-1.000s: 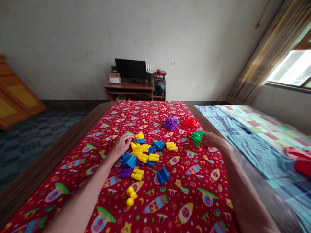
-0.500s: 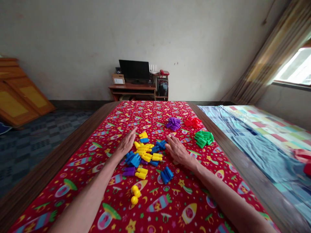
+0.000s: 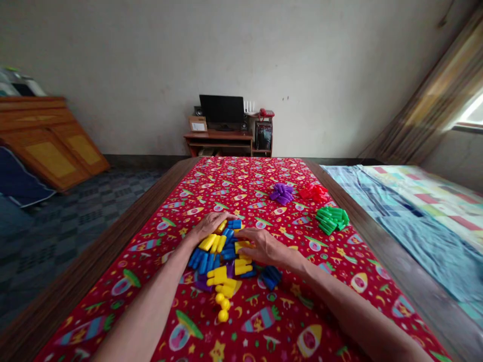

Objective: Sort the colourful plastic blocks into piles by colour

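Note:
A mixed pile of plastic building pieces lies on the red patterned cloth, with yellow pieces (image 3: 218,275) over blue pieces (image 3: 204,262) and a few purple pieces (image 3: 204,282). My left hand (image 3: 209,226) curves around the pile's far left side, fingers stretched and touching its edge. From the right, my right hand (image 3: 264,245) reaches over the yellow and blue pieces with its fingers apart; some pieces are hidden beneath it. Small yellow balls (image 3: 223,306) sit at the pile's near end. A separate blue cluster (image 3: 271,277) rests below my right wrist.
Farther right on the cloth (image 3: 241,191) are sorted heaps: purple pieces (image 3: 282,193), red pieces (image 3: 314,192) and green pieces (image 3: 332,219). A bed (image 3: 407,216) adjoins the table's right side. A desk with a monitor (image 3: 222,111) stands by the far wall.
Both hands have moved inward and closer together, squeezing the scattered yellow and blue pieces into a tighter pile. The view has turned slightly left.

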Available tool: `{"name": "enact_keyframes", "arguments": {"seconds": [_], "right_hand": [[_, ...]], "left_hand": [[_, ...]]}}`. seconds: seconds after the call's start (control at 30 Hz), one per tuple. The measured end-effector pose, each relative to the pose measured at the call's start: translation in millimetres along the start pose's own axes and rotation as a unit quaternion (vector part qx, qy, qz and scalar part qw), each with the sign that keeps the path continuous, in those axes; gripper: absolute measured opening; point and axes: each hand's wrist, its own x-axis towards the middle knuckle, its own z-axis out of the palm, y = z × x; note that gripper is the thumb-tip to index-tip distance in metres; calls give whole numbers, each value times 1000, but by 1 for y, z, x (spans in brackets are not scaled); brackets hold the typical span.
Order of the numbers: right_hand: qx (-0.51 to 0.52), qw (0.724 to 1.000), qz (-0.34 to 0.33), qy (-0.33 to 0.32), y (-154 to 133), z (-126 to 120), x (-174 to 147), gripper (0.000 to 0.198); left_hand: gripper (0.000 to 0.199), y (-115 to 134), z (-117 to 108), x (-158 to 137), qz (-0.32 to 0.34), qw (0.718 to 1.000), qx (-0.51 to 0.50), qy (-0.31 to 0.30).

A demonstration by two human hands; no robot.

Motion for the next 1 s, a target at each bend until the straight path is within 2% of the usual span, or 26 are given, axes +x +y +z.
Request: {"name": "enact_keyframes", "arguments": {"seconds": [0.17,0.23,0.43,0.7,0.87,1.0], "right_hand": [[-55,994,-4,-99,-9,-18,-13,21],[-49,992,4,-112,-12,-23,-12,15],[-51,995,80,19,8,-28,-6,30],[-102,988,115,30,29,-26,-7,34],[-159,971,145,106,41,-57,-13,22],[-268,931,209,132,49,-84,-27,23]], "left_hand": [[54,10,8,-1,16,998,-48,-30],[51,13,10,-2,17,998,-54,-31],[49,15,10,-3,-17,997,-60,-46],[47,13,10,-2,-10,997,-71,-14],[44,14,11,-3,-2,994,-105,-26],[41,14,11,-3,0,994,-106,-21]]}}
